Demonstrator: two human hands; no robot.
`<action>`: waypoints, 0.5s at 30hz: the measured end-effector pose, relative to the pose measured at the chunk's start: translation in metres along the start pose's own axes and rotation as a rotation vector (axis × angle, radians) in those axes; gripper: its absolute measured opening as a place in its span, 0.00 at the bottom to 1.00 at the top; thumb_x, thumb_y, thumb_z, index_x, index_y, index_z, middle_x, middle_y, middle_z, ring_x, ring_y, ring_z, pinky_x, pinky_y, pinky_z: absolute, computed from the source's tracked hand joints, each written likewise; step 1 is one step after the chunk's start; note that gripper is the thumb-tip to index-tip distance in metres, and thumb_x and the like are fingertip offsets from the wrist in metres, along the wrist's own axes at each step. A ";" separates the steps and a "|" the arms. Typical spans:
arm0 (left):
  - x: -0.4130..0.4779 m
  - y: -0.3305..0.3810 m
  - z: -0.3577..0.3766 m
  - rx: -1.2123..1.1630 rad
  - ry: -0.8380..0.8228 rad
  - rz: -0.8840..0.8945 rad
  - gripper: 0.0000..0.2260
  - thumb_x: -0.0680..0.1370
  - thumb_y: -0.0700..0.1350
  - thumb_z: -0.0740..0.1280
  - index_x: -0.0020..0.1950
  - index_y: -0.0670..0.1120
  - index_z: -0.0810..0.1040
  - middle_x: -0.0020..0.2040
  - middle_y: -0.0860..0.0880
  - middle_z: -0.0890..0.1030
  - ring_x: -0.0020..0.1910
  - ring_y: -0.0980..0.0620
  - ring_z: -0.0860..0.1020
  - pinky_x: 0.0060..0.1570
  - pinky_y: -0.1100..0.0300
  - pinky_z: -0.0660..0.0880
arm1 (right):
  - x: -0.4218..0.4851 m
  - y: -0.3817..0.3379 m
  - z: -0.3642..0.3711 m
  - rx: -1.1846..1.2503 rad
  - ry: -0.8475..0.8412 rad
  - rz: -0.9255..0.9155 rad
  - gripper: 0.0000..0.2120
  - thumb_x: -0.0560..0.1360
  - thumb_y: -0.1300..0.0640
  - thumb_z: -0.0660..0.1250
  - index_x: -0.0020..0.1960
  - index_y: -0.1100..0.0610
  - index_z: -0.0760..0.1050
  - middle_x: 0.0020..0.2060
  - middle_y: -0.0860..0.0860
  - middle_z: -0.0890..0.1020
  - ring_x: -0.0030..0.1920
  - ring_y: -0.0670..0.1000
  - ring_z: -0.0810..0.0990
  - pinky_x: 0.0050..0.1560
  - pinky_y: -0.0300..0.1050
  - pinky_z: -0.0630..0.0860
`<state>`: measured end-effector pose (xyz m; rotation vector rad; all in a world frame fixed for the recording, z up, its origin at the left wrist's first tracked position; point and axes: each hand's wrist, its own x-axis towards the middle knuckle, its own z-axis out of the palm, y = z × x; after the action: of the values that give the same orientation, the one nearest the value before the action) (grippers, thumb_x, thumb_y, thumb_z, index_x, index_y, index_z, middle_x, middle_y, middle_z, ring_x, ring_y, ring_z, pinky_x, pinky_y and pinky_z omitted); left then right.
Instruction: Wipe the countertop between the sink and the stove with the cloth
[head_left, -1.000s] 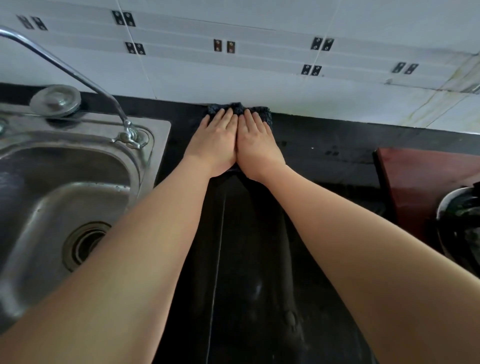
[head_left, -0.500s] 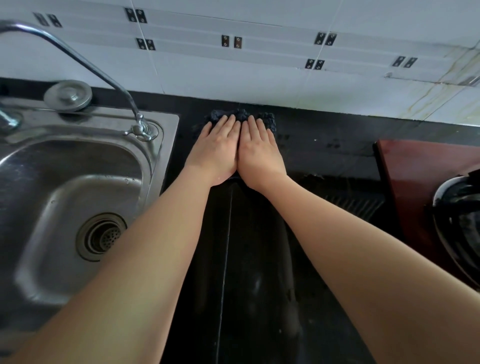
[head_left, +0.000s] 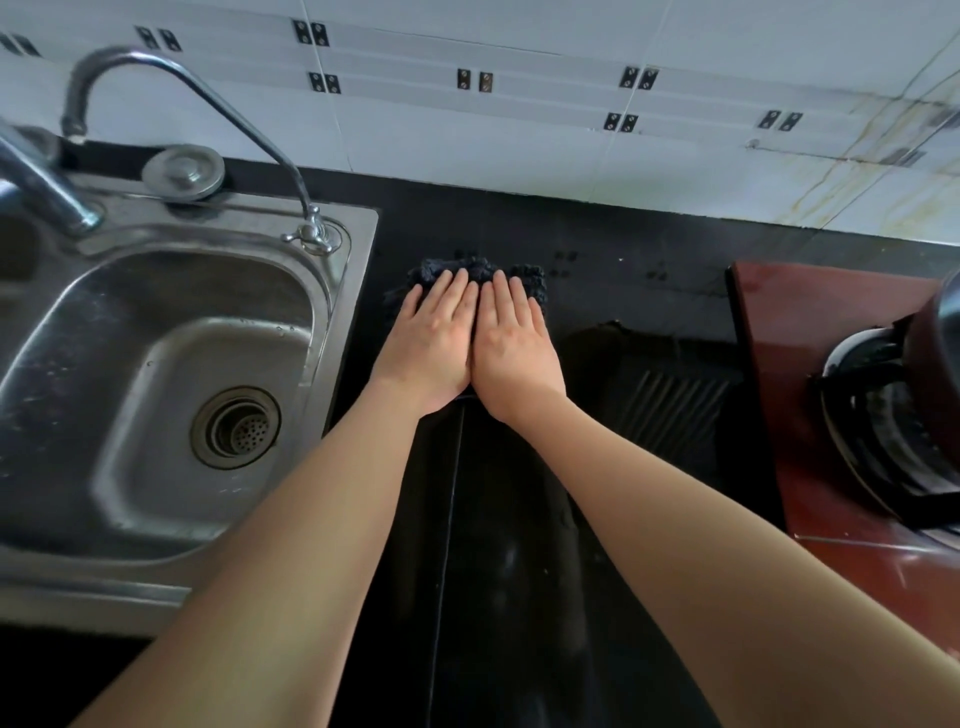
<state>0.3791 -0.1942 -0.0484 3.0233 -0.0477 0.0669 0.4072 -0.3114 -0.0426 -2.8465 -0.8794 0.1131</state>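
Observation:
A dark, nubby cloth (head_left: 531, 280) lies flat on the black countertop (head_left: 623, 280) between the steel sink (head_left: 343, 322) and the stove (head_left: 789, 332). My left hand (head_left: 434, 343) and my right hand (head_left: 511, 345) rest side by side on top of it, palms down, fingers straight and together, pointing toward the wall. Only the cloth's far edge and right corner show beyond my fingertips; the rest is hidden under my hands. A wet, streaked band of counter runs back from my wrists toward me.
The sink's curved faucet (head_left: 218, 109) and a round metal plug (head_left: 183, 171) stand at the left. A reddish-brown stove top carries a black burner (head_left: 883, 415) and a dark pot (head_left: 940, 353) at the right. A white tiled wall (head_left: 519, 156) closes the back.
My two hands have slid the cloth back from the wall toward me, leaving bare counter behind it. The camera view has shifted, showing more of the sink and stove.

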 end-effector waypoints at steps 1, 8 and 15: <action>-0.007 0.003 -0.002 0.001 0.001 -0.001 0.29 0.78 0.47 0.60 0.75 0.41 0.52 0.77 0.43 0.54 0.76 0.47 0.49 0.74 0.48 0.48 | -0.007 -0.002 -0.001 -0.001 0.003 -0.002 0.31 0.80 0.56 0.55 0.76 0.62 0.44 0.77 0.60 0.48 0.76 0.57 0.43 0.75 0.53 0.44; -0.042 0.018 0.002 -0.022 0.034 -0.054 0.24 0.79 0.43 0.56 0.75 0.40 0.56 0.76 0.41 0.58 0.75 0.45 0.53 0.73 0.47 0.51 | -0.041 -0.010 0.003 -0.024 0.003 -0.022 0.30 0.80 0.56 0.55 0.76 0.62 0.46 0.76 0.60 0.48 0.76 0.58 0.43 0.74 0.52 0.43; -0.085 0.032 0.001 -0.047 0.020 -0.051 0.24 0.79 0.43 0.57 0.74 0.40 0.57 0.75 0.41 0.59 0.75 0.45 0.54 0.73 0.46 0.53 | -0.085 -0.023 0.006 -0.038 -0.012 -0.017 0.30 0.80 0.56 0.55 0.76 0.62 0.46 0.76 0.60 0.49 0.76 0.58 0.44 0.75 0.54 0.45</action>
<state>0.2930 -0.2239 -0.0490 2.9743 0.0294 0.0896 0.3236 -0.3397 -0.0419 -2.8753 -0.9178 0.1135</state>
